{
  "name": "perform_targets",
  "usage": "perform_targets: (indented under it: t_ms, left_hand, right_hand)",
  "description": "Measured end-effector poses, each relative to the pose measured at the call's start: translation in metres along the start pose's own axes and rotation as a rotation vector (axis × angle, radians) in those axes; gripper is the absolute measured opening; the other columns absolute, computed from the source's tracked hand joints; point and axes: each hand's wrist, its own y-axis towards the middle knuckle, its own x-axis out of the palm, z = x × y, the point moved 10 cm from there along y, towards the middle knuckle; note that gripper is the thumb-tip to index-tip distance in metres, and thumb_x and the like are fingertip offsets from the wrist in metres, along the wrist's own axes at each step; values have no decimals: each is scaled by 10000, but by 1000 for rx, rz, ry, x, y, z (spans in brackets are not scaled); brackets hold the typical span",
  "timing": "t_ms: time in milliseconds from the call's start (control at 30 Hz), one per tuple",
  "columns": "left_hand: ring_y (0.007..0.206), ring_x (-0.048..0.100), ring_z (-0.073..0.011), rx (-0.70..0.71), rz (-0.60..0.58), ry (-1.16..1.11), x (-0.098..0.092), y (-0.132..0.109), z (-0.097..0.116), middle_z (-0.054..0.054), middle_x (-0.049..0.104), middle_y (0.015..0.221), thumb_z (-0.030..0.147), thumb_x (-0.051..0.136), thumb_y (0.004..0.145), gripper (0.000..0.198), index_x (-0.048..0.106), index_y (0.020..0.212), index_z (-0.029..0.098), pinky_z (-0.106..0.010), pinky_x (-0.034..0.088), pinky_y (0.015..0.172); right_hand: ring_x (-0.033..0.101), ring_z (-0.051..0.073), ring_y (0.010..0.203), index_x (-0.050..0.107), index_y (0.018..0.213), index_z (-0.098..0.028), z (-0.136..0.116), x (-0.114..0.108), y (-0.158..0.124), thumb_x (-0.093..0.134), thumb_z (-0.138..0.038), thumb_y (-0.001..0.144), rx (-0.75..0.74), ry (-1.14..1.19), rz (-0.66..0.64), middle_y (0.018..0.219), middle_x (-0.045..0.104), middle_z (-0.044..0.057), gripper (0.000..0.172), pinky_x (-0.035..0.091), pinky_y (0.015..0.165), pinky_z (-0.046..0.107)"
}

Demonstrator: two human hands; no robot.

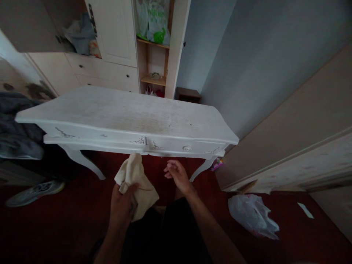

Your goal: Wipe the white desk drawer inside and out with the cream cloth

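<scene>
A crumpled cream cloth (139,187) is bunched in my left hand (122,203), below the front edge of a white table (110,106). Its upper end reaches the drawer front's lower edge in view. My right hand (177,174) hovers to the right of the cloth, apart from it, with fingers loosely bent and nothing visible in them. Dark specks and greyish smudges mark the white tabletop. Carved ornaments and a rose-shaped knob (187,148) decorate the drawer fronts.
A white cabinet (115,33) stands behind the table, with plastic bags (154,22) on an open shelf. Dark clothing (19,128) hangs at the left above a shoe (37,192). On the red floor at right lies a translucent plastic bag (253,214).
</scene>
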Motion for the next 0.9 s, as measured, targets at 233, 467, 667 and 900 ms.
perform_targets:
  t_ms: [233,467,667,900]
  left_hand:
    - [724,700,-203,105,-238,141,55,-25,6,-24,734,889,408,814,650,593,638,1177,201,-291,545,617]
    - [889,735,-281,142,-634,299,108,-64,20,-91,786,979,425,796,677,532,720,1134,164,-359,579,776]
    - [953,729,-285,256,-694,308,114,-58,34,-99,787,963,488,789,716,356,771,915,194,-395,570,888]
    - [1148,667,-287,279,-753,174,120,-50,35,-123,705,1258,473,830,714,648,648,1283,222,-402,551,937]
  right_hand:
    - [433,326,1468,435,1551,-402,-54,52,-56,896,-418,713,-297,-396,-384,1659,359,42,956,473,1120,486]
    - [392,322,1494,333,1607,-341,-55,2,-52,918,-275,622,-294,-374,-247,1666,343,68,1148,390,1183,512]
    - [583,273,1320,536,1491,-265,-59,-40,-64,765,-122,642,-212,-180,-136,1481,593,78,891,442,1127,457]
    - [708,287,1075,755,1215,-237,-76,-45,-84,866,-149,514,-89,-111,-319,1242,745,76,715,555,947,446]
